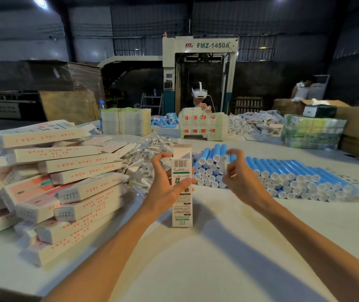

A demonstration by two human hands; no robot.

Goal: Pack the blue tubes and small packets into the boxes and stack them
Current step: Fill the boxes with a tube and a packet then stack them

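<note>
Left hand grips tall white printed cardboard box upright, top flap open. Right hand, fingers curled, hovers just right of it by blue plastic tubes; hold unclear. Risk: box may tip if grip slackens.

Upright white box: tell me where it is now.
Head view, centre foreground: the upright white box stands gripped by the left hand, between the pile of boxes on its left and the blue tubes on its right.
</note>
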